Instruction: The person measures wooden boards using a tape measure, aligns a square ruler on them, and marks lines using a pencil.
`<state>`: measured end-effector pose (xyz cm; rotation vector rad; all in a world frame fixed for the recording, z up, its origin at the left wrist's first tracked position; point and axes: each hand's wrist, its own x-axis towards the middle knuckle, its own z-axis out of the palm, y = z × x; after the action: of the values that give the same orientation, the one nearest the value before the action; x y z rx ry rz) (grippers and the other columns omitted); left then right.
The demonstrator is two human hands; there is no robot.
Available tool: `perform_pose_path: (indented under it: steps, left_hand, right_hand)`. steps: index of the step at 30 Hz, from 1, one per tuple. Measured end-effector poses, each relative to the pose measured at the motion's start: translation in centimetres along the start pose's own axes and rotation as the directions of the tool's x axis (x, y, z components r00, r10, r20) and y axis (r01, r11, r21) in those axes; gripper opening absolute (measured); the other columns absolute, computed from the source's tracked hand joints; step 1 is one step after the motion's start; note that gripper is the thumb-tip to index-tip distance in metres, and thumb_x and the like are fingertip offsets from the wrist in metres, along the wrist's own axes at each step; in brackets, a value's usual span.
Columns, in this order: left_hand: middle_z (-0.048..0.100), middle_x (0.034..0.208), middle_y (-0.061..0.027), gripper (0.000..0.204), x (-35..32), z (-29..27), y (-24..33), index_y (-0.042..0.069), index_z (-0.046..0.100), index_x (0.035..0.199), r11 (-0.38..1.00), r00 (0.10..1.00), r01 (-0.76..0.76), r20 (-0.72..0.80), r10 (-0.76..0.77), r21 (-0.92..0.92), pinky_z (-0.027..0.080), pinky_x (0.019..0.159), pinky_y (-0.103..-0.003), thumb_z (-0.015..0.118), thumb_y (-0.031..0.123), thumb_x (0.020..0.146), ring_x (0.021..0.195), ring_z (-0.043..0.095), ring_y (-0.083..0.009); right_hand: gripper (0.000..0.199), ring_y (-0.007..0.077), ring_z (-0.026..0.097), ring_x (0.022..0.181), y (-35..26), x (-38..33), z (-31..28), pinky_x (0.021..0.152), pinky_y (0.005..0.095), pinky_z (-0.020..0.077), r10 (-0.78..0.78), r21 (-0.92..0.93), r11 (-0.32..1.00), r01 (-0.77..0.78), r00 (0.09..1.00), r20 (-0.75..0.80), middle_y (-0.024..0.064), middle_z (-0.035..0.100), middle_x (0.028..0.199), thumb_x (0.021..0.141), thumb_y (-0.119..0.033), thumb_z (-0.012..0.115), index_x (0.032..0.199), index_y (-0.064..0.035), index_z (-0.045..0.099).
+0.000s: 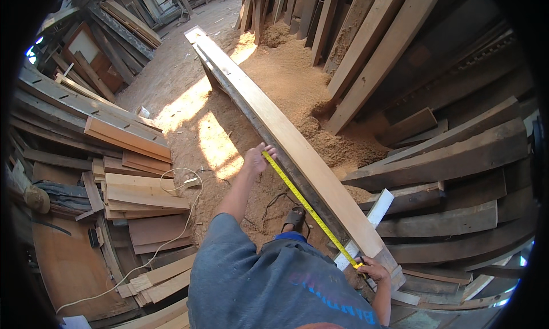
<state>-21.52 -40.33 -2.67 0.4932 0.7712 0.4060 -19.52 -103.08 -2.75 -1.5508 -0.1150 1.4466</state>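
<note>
In the head view, the left hand (259, 158) pinches the far end of a yellow tape measure (306, 204); the right hand (374, 270) grips its near end (fingers mostly hide the case). It stretches beside the pale plank (297, 152). Blue lettering marks the dark shirt (246, 277); the tape measure's markings are too small to read.
</note>
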Motion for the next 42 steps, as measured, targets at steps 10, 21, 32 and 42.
perform_pose_path:
  steps: [10,21,32,42]
  left_hand:
    - [0.070,0.099,-0.0099,0.017,-4.6,1.3,-18.5,0.006,0.061,0.109,0.767,0.836,0.311,0.223,-0.502,0.561,0.061,0.078,-0.040,0.057,0.021,0.101,0.083,0.071,-0.0219]
    - [0.066,0.078,-0.0096,0.018,12.8,-0.5,8.3,0.003,0.060,0.092,0.829,0.975,-0.147,-0.062,0.213,0.540,0.052,0.049,-0.029,0.058,0.019,0.100,0.056,0.061,-0.0157]
    - [0.068,0.081,-0.0056,0.018,2.5,2.0,-9.0,0.003,0.064,0.104,0.809,0.980,0.095,0.088,-0.178,0.580,0.060,0.059,-0.032,0.059,0.020,0.100,0.068,0.069,-0.0168]
    - [0.063,0.070,-0.0062,0.020,14.0,0.2,3.4,0.001,0.064,0.093,0.833,0.994,-0.109,0.039,0.105,0.542,0.051,0.042,-0.029,0.059,0.019,0.099,0.047,0.056,-0.0133]
  right_hand:
    - [0.042,0.0236,0.064,0.091,-15.5,17.0,10.8,0.082,0.0362,0.0505,-0.330,-0.415,0.887,0.205,0.909,-0.255,0.0151,0.067,0.097,0.084,-0.026,0.067,0.117,-0.0006,0.062]
    - [0.044,0.0097,0.060,0.079,-8.9,8.3,4.4,0.073,0.0248,0.0480,0.044,-0.095,0.994,-0.055,0.993,-0.113,0.0024,0.065,0.093,0.081,-0.017,0.070,0.123,-0.0035,0.065]
    - [0.047,0.0233,0.065,0.091,-23.6,24.3,14.1,0.084,0.0345,0.0501,-0.430,-0.517,0.811,0.272,0.877,-0.213,0.0163,0.069,0.098,0.085,-0.029,0.067,0.119,0.0027,0.063]
    - [0.049,0.0246,0.065,0.101,-20.1,19.8,12.0,0.091,0.0344,0.0494,-0.316,-0.471,0.864,0.177,0.920,-0.233,0.0173,0.069,0.108,0.084,-0.025,0.068,0.126,-0.0004,0.061]
